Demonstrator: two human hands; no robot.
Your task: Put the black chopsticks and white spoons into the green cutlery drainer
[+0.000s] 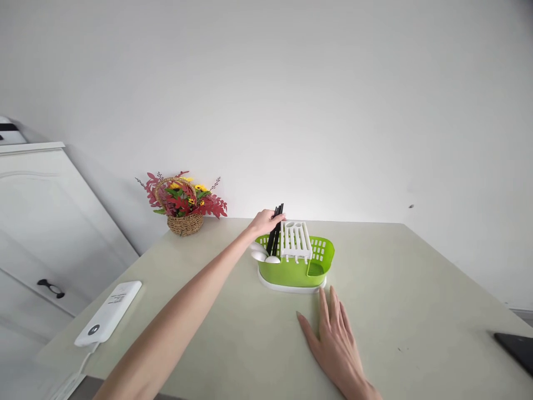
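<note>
A green basket-like dish rack (287, 273) with a white base tray (291, 289) stands mid-table. A white slotted piece (296, 242) lies across its top. Toward the rack's back left, my left hand (265, 222) is closed around the upper part of several black chopsticks (273, 239), which lean upright at the rack's left end. White spoons (272, 259) show by their lower ends, bowls over the front rim; whether my fingers also hold the spoon handles is hidden. My right hand (333, 339) rests palm down on the table, fingers apart, its fingertips close to the front right of the base tray.
A wicker basket (185, 224) of artificial red and yellow flowers stands at the back left. A white power bank (109, 313) with a cable lies on the left, beside a white cabinet (54, 222). A dark flat object (516, 350) sits at the right edge.
</note>
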